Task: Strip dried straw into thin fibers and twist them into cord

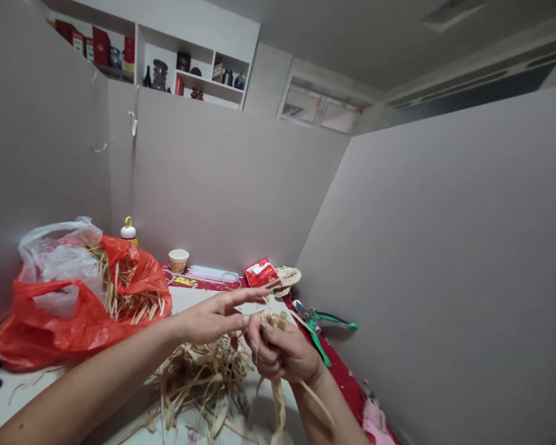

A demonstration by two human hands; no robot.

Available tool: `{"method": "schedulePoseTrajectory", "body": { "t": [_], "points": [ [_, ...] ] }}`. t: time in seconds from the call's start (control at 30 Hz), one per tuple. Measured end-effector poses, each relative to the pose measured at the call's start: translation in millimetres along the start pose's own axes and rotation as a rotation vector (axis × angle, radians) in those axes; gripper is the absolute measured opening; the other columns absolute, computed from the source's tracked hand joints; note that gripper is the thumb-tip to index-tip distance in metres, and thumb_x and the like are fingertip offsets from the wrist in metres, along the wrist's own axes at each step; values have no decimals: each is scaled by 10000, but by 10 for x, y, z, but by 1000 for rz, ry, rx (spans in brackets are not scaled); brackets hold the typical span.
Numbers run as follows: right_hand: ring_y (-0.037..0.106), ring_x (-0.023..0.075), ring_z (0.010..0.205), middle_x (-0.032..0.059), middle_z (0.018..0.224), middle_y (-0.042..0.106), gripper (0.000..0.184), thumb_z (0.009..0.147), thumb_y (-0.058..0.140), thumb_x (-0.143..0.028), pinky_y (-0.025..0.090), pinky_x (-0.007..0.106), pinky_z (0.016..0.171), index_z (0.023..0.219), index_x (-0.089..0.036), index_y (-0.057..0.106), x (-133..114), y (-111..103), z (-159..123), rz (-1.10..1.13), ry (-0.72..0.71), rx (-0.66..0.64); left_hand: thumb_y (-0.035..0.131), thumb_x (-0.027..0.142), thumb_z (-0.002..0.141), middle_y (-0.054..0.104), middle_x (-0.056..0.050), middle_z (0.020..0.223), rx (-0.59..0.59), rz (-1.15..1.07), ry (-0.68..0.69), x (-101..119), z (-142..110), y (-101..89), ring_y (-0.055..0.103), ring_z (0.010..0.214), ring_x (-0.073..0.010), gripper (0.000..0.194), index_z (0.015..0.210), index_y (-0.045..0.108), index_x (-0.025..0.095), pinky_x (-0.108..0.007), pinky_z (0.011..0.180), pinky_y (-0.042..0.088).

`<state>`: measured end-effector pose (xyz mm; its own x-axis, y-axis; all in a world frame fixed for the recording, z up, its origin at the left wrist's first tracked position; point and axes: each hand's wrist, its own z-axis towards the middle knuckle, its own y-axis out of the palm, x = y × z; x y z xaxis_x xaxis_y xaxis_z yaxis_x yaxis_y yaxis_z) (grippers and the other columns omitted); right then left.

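Note:
My right hand [290,349] is closed around a bundle of dried, straw-coloured plant strips [278,411], which look like corn husk. A flat, braid-like length of it hangs below the fist, and a loose strip curves past the wrist. My left hand [215,318] reaches in from the left with its fingers stretched out, its thumb close to the right hand's knuckles. A thin strand end shows by the left fingertips; whether they touch it I cannot tell. Beneath both hands lies a loose heap of dried strips [208,377] on the pale work surface.
At the left, a red plastic bag [74,327] holds more strips. Farther back stand a bottle [128,232], a paper cup [178,261], white sticks [213,274], a red packet [262,273] and a woven piece [287,278]. Green-handled pliers [315,318] lie right, beside a grey partition [435,247].

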<state>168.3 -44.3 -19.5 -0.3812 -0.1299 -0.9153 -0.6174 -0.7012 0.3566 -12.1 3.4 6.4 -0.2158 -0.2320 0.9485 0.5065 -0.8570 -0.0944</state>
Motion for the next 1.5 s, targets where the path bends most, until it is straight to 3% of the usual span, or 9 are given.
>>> {"method": "schedulePoseTrajectory", "body": {
  "t": [0.13,0.23,0.5,0.63,0.77,0.93,1.2,1.37,1.5],
  "points": [
    [170,13,328,-104,436,257,384,803,614,-499,191,135,319,716,-129,559,1,26,12,4,13,-28,658,363,797,645,-44,828,35,-53,-40,-22,10,-13,539,626,-81,289,1013,663,171,-213,583,434],
    [174,15,325,-103,426,263,411,783,627,-523,175,138,317,702,-127,556,-10,19,3,-23,36,9,705,354,742,601,-6,652,99,-26,-68,3,14,-51,503,538,-70,249,837,667,128,-209,536,410],
    [190,27,356,-90,464,281,342,834,585,-475,195,142,329,818,-134,611,-31,15,-28,-18,8,40,674,330,735,517,40,581,115,58,-96,171,-52,-58,421,502,-53,218,775,607,126,-193,496,347],
    [267,32,402,-52,544,366,298,807,635,-423,206,149,354,861,-130,646,-117,13,-52,-65,-51,180,669,317,726,539,29,619,149,125,-159,217,-79,-184,454,520,-65,194,760,601,139,-203,504,381],
    [144,25,445,-73,549,275,281,818,635,-406,115,146,390,876,-131,637,-175,-2,-56,-127,-39,277,669,334,723,531,26,618,208,137,-138,215,-61,-299,458,515,-73,194,745,609,151,-219,507,413],
    [125,27,454,-85,549,218,300,826,620,-427,117,152,403,788,-131,591,-151,-17,-1,-182,-51,366,675,325,719,545,18,612,253,88,-120,201,-38,-333,477,496,-75,182,742,626,151,-236,510,439],
    [93,30,434,-100,507,189,357,691,749,-402,93,125,331,610,-153,507,-200,1,89,67,-263,689,654,269,710,504,47,553,470,67,-25,189,-7,-283,463,473,-74,138,726,589,149,-245,504,450],
    [105,6,376,-85,422,314,344,747,693,-422,104,114,315,639,-113,588,-146,136,98,139,1,524,616,266,766,521,35,597,669,161,105,234,-12,-192,474,509,-68,125,765,596,142,-215,517,433],
    [159,-14,359,73,666,628,385,862,555,-430,123,108,308,904,-56,641,33,213,234,227,152,415,591,268,803,541,25,644,742,304,211,243,-43,-83,481,536,-70,124,815,598,145,-196,508,419]
  ]
}}
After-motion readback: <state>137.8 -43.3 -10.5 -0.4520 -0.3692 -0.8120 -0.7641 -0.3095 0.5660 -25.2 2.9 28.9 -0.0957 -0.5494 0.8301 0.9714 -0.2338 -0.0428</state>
